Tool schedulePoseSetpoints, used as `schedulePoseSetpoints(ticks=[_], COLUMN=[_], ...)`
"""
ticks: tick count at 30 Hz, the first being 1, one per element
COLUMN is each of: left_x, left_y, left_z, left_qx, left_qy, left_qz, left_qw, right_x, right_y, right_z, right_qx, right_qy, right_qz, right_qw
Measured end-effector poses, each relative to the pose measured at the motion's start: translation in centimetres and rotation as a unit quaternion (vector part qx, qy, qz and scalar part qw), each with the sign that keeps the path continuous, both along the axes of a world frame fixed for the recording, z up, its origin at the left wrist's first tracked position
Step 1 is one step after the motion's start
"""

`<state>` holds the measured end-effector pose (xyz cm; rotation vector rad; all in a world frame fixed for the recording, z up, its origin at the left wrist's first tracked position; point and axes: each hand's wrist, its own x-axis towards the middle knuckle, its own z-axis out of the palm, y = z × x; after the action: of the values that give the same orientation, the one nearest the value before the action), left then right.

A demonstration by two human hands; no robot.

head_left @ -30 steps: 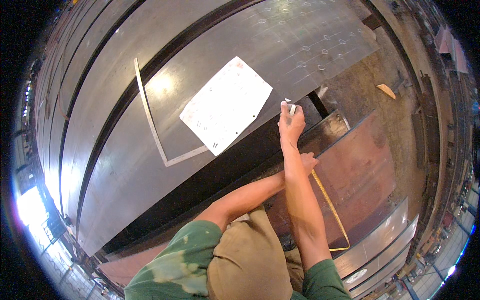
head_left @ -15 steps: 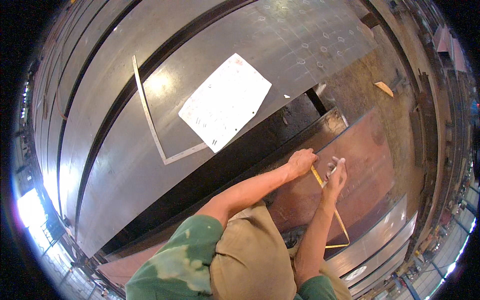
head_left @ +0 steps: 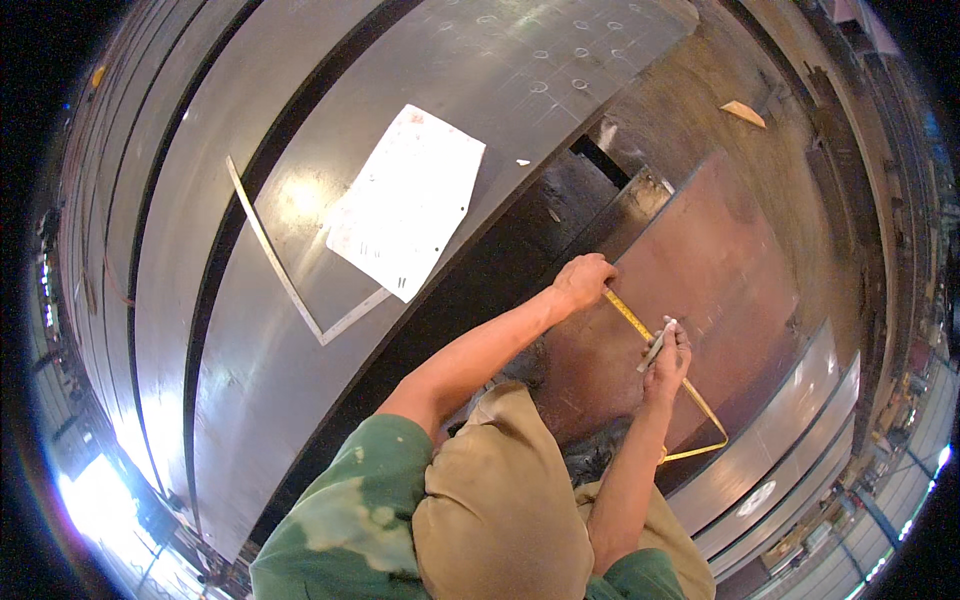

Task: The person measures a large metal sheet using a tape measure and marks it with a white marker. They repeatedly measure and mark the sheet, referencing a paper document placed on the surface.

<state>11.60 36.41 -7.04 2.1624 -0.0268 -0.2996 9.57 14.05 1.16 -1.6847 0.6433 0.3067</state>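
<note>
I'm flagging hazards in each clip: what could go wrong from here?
The left hand holds the yellow tape near the edge of the reddish plate; if that end slips, the tape could shift out of line.

The tape bends sharply beyond the right hand, so it might twist if the slim pale stick there presses on it.

The paper sheet lies close to the edge of the grey plate, beside the dark gap; a brushing arm could knock it in.

1. The right hand (head_left: 668,365), near the paper (head_left: 408,200) a second ago, is now at the tape (head_left: 628,314).
2. Its forearm (head_left: 632,475) no longer crosses the left arm (head_left: 480,345).
3. The white chip (head_left: 523,162) (then by its fingertips) lies well apart from it.
</note>
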Motion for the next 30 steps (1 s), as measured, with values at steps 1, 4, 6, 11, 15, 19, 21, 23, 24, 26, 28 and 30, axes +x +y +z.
schedulePoseSetpoints(ticks=[1, 4, 6, 11, 15, 19, 21, 23, 24, 26, 28, 30], left_x=[0.0, -0.2, -0.2, -0.2, -0.4, -0.1, -0.2, -0.3, -0.4, -0.4, -0.2, -0.4], left_y=[-0.1, 0.2, 0.1, 0.2, 0.1, 0.0, 0.1, 0.1, 0.1, 0.2, 0.1, 0.2], left_z=[0.0, -0.7, -0.4, 0.0, 0.1, 0.6, 0.3, 0.2, 0.2, 0.4, 0.9, 0.7], left_qx=[-0.002, 0.002, -0.013, -0.022, -0.026, -0.019, -0.010, -0.010, -0.014, -0.018, -0.021, -0.024], left_qy=[0.007, 0.014, 0.007, 0.007, 0.009, 0.028, 0.015, 0.010, 0.011, 0.013, 0.013, 0.013], left_qz=[0.001, 0.014, 0.015, 0.008, 0.023, 0.009, 0.009, 0.011, 0.014, 0.013, 0.007, 0.015], left_qw=[1.000, 1.000, 1.000, 1.000, 0.999, 0.999, 1.000, 1.000, 1.000, 1.000, 1.000, 1.000], right_x=[-0.5, -2.0, -2.5, -3.2, -3.2, -3.2, -3.2, -3.3, -3.2, -3.1, -3.3, -3.6], right_y=[0.1, 1.5, 1.2, 1.7, 2.8, 3.8, 4.2, 4.4, 4.3, 3.8, 3.3, 3.3], right_z=[-0.3, 0.5, -0.3, -1.5, -1.4, -1.8, -2.0, -2.1, -2.1, -2.2, -2.5, -2.5], right_qx=[-0.003, -0.043, -0.056, -0.010, 0.045, 0.063, 0.052, 0.031, 0.026, 0.016, 0.022, 0.020], right_qy=[0.002, 0.041, 0.056, 0.084, 0.088, 0.073, 0.072, 0.074, 0.070, 0.061, 0.046, 0.043], right_qz=[-0.012, -0.006, -0.002, 0.013, 0.003, -0.016, -0.014, -0.002, 0.007, 0.024, 0.009, 0.007], right_qw=[1.000, 0.998, 0.997, 0.996, 0.995, 0.995, 0.996, 0.997, 0.997, 0.998, 0.999, 0.999])
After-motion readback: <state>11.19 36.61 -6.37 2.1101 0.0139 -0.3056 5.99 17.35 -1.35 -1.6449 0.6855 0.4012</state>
